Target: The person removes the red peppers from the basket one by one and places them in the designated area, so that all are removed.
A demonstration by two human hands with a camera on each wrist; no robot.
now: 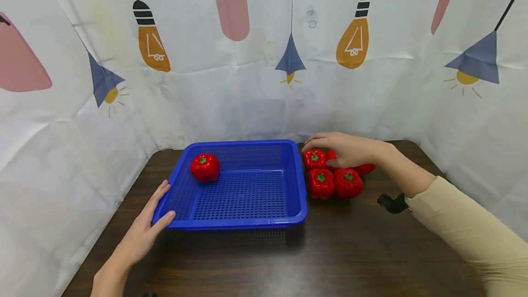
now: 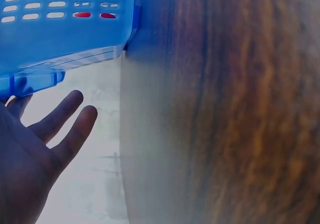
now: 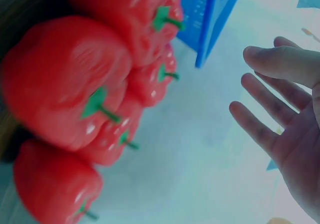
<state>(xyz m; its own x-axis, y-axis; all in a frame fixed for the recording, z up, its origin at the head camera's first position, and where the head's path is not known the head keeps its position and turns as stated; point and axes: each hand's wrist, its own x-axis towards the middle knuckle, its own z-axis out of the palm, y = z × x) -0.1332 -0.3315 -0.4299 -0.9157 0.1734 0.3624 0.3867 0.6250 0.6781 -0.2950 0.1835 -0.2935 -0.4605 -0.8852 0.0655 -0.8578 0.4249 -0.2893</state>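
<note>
A blue plastic basket [image 1: 241, 221] stands on the table with one red bell pepper [image 1: 205, 167] in its back left part. My left hand [image 1: 138, 237] rests at the basket's front left corner, its thumb and fingers spread; in the left wrist view, two fingers [image 2: 77, 134] extend straight, below the rim. To the basket's right sits a cluster of several red bell peppers [image 1: 348, 183] with green stems. Over this cluster my right hand [image 1: 348, 149] hovers. The right wrist view shows its fingers [image 3: 267, 98] loosely extended, apart from the peppers [image 3: 65, 78] and holding nothing.
The dark wooden table [image 1: 350, 251] extends in front of the basket and peppers. A white curtain [image 1: 247, 100] printed with lamps encloses the back and sides. A black strap piece [image 1: 392, 203] shows by the right wrist.
</note>
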